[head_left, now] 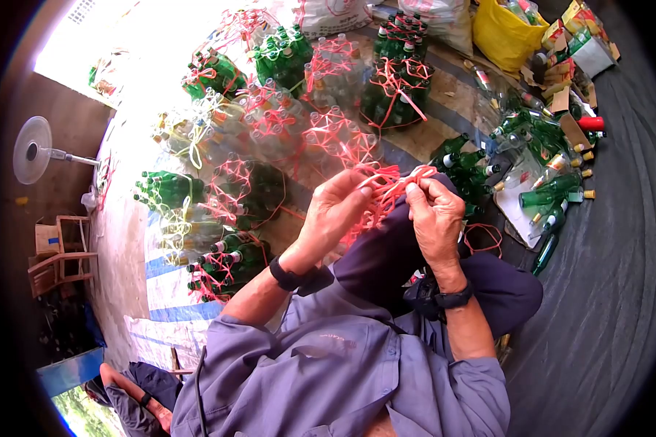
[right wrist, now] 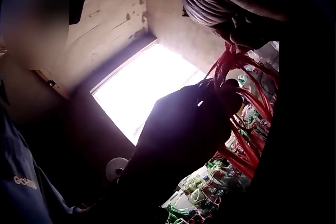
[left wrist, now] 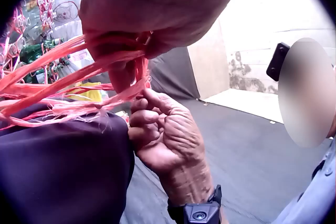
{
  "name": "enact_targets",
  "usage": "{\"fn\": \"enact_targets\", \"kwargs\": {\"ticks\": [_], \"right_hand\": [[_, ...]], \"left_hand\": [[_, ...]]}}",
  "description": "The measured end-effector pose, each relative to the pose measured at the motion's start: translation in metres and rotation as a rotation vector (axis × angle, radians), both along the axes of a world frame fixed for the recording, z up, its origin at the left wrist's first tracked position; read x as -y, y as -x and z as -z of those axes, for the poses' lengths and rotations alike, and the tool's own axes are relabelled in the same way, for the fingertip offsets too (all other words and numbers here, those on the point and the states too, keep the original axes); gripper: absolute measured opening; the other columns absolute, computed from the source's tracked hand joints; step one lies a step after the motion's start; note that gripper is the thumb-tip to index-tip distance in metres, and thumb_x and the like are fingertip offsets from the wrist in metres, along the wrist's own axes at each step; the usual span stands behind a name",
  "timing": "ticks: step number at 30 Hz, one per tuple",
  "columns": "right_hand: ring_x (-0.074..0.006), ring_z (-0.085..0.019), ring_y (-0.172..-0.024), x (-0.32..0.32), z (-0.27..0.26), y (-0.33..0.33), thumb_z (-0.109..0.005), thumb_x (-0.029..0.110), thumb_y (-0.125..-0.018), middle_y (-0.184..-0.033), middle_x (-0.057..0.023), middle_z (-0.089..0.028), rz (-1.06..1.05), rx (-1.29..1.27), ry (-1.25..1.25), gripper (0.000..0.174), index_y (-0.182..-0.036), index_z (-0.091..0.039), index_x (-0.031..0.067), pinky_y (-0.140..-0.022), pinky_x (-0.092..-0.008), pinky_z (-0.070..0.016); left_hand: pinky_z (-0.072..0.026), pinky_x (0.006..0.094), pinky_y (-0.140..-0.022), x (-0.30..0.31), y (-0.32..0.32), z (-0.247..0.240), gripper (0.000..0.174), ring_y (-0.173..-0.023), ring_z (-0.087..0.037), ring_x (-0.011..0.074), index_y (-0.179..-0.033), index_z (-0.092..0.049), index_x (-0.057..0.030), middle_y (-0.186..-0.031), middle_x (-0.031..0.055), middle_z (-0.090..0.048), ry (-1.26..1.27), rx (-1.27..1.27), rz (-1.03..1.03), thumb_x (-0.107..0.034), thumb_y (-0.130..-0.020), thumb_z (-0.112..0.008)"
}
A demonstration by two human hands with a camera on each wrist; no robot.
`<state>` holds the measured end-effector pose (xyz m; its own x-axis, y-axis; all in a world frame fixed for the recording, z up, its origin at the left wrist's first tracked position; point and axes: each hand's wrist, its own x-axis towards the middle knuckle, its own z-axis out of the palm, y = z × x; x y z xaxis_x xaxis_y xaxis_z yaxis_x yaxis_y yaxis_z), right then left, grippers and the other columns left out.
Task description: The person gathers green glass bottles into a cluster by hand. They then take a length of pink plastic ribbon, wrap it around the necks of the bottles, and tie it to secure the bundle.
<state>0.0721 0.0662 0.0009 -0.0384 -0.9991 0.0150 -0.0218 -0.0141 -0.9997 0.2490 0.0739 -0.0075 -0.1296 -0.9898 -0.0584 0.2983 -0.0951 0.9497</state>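
Note:
Both hands hold a tangled bundle of red plastic twine above the seated person's bent leg. On the left, the left hand grips strands between thumb and fingers. Opposite it the right hand pinches a looped end of the twine with thumb and forefinger. From the left wrist, red strands run across to the left hand, and the right hand is just below. In the dark right wrist view, the twine hangs between the left hand and the right hand.
Bundles of green bottles and clear bottles, tied with red or yellow twine, stand ahead and left. Loose bottles lie on the right by a yellow bag. A fan and another person's arm are at far left.

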Motion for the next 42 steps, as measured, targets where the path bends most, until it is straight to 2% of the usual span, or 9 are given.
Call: {"fn": "enact_targets", "kwargs": {"ticks": [5,10,13,17,28,31,32,36,42], "right_hand": [[-0.0022,-0.053,-0.063,-0.002,0.005,0.012,-0.065,0.008,-0.094,-0.074,0.0034,-0.063,-0.025,0.084,-0.084,0.011,-0.094,-0.071,-0.0013,-0.058,-0.0198,-0.0426],[-0.0005,-0.042,-0.051,0.003,0.010,0.023,-0.060,0.016,-0.099,-0.069,0.0018,-0.060,-0.001,0.353,-0.206,0.016,-0.093,-0.069,0.0045,-0.043,-0.0163,-0.0259],[-0.0048,-0.056,-0.060,0.004,0.014,0.028,-0.059,0.017,-0.100,-0.082,-0.0022,-0.066,-0.050,0.405,-0.206,0.015,-0.095,-0.064,0.0039,-0.044,-0.0166,-0.0351],[-0.0037,-0.053,-0.055,0.003,0.008,0.024,-0.058,0.018,-0.100,-0.076,-0.0018,-0.066,0.008,0.429,-0.193,0.016,-0.096,-0.066,0.0044,-0.042,-0.0153,-0.0322],[-0.0044,-0.056,-0.052,0.005,0.010,0.023,-0.058,0.021,-0.101,-0.081,-0.0011,-0.068,0.058,0.397,-0.247,0.017,-0.094,-0.063,0.0064,-0.038,-0.0156,-0.0337],[-0.0044,-0.056,-0.051,0.005,0.008,0.021,-0.058,0.020,-0.101,-0.081,-0.0015,-0.068,0.056,0.372,-0.258,0.017,-0.094,-0.063,0.0061,-0.038,-0.0158,-0.0336],[-0.0045,-0.056,-0.051,0.005,0.008,0.020,-0.058,0.020,-0.101,-0.081,-0.0017,-0.069,0.058,0.370,-0.265,0.016,-0.094,-0.063,0.0058,-0.038,-0.0159,-0.0335],[-0.0052,-0.055,-0.051,0.005,0.006,0.017,-0.057,0.016,-0.101,-0.082,-0.0022,-0.069,0.041,0.364,-0.262,0.015,-0.098,-0.065,0.0033,-0.040,-0.0169,-0.0363],[-0.0051,-0.054,-0.057,0.007,0.013,0.012,-0.055,0.010,-0.101,-0.083,-0.0024,-0.069,-0.064,0.283,-0.154,0.017,-0.104,-0.067,-0.0013,-0.053,-0.0187,-0.0431]], "left_hand": [[-0.0451,0.0184,-0.066,0.004,-0.010,0.016,0.014,-0.073,-0.057,0.0030,-0.100,-0.064,-0.0010,-0.083,-0.0003,-0.066,-0.018,0.043,-0.024,-0.013,-0.100,-0.059],[-0.0481,0.0198,-0.066,0.008,-0.015,0.019,0.015,-0.074,-0.060,0.0053,-0.100,-0.062,-0.0019,-0.083,0.0004,-0.066,-0.124,-0.067,-0.049,-0.015,-0.102,-0.056],[-0.0490,0.0202,-0.065,0.011,-0.016,0.017,0.015,-0.073,-0.062,0.0062,-0.099,-0.062,-0.0025,-0.083,0.0017,-0.067,-0.119,-0.054,-0.072,-0.016,-0.102,-0.055],[-0.0482,0.0199,-0.064,0.018,-0.026,0.022,0.015,-0.072,-0.063,0.0068,-0.100,-0.062,-0.0027,-0.084,0.0035,-0.068,-0.134,-0.127,-0.079,-0.016,-0.101,-0.057],[-0.0484,0.0323,-0.095,0.022,-0.063,0.019,0.040,-0.108,-0.062,0.0169,-0.123,-0.060,-0.0009,-0.112,0.0075,-0.068,0.052,0.509,0.262,-0.010,-0.085,-0.069],[-0.0450,0.0363,-0.101,0.024,-0.063,0.029,0.045,-0.118,-0.058,0.0232,-0.123,-0.061,-0.0028,-0.124,0.0108,-0.064,0.615,1.039,0.017,-0.010,-0.079,-0.068],[-0.0432,0.0369,-0.101,0.024,-0.064,0.032,0.047,-0.124,-0.054,0.0263,-0.122,-0.062,-0.0040,-0.131,0.0117,-0.060,0.522,0.998,-0.014,-0.010,-0.076,-0.067],[-0.0446,0.0316,-0.090,0.015,-0.052,0.002,0.040,-0.112,-0.058,0.0208,-0.118,-0.064,-0.0031,-0.122,0.0096,-0.064,0.528,0.854,-0.228,-0.009,-0.079,-0.067],[-0.0458,0.0277,-0.078,0.019,-0.019,-0.015,0.031,-0.087,-0.057,0.0132,-0.113,-0.066,-0.0007,-0.100,0.0062,-0.066,0.467,0.618,-0.046,-0.008,-0.083,-0.073]]}}
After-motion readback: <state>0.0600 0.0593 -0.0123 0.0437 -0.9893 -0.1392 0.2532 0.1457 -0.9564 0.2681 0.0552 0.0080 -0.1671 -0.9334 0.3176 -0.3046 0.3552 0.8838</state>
